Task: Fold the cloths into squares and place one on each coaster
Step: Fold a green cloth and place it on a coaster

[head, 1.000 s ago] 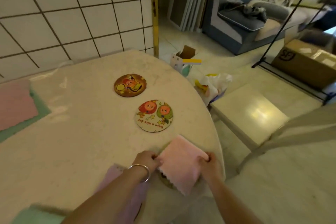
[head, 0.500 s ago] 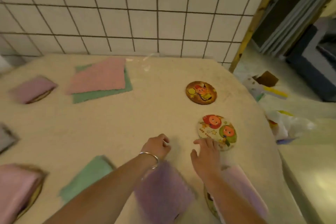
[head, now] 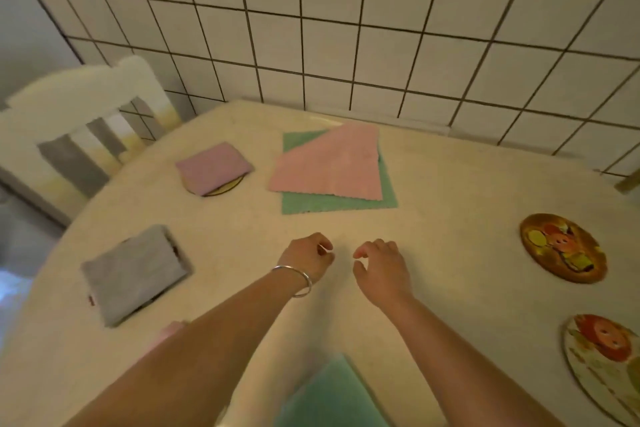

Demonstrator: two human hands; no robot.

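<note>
An unfolded pink cloth (head: 330, 166) lies on an unfolded green cloth (head: 337, 203) at the back of the table. My left hand (head: 308, 258) and my right hand (head: 379, 269) hover side by side over bare table just in front of them, fingers loosely curled, holding nothing. A folded purple cloth (head: 213, 166) covers a coaster (head: 227, 188) at the back left. A folded grey cloth (head: 133, 272) sits on another at the left. Two bare coasters lie at the right: a brown coaster (head: 562, 248) and a pale coaster (head: 604, 362). A folded green cloth (head: 334, 395) lies near me.
A white chair (head: 81, 121) stands at the table's (head: 450, 218) left side. A tiled wall (head: 346, 28) runs along the back edge. A corner of a pink cloth (head: 169, 331) peeks out beside my left forearm.
My view has swung left from the table's right edge. Both hands let go of the folded pink cloth and moved forward toward the unfolded cloths at the back.
</note>
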